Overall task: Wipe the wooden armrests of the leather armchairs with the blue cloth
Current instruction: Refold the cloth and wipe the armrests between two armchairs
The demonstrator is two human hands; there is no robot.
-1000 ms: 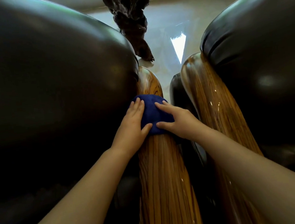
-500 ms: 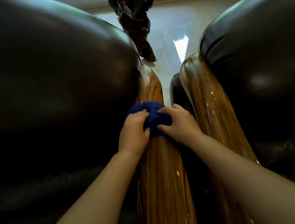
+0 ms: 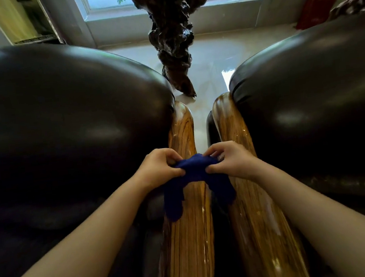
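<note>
Between the two armchairs, the blue cloth (image 3: pixel 195 171) is pinched at its top edge by both hands – left hand (image 3: pixel 157 168) and right hand (image 3: pixel 229 159) – and dangles over the left armrest (image 3: pixel 188 240). Both armrests run lengthwise away from the person; the right armrest (image 3: pixel 254 221) sits just beside it, probably next up.

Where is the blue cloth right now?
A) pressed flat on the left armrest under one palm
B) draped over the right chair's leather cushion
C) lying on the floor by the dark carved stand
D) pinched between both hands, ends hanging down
D: the left hand and right hand each pinch the blue cloth, lifted above the left wooden armrest, with two ends hanging down.
</note>
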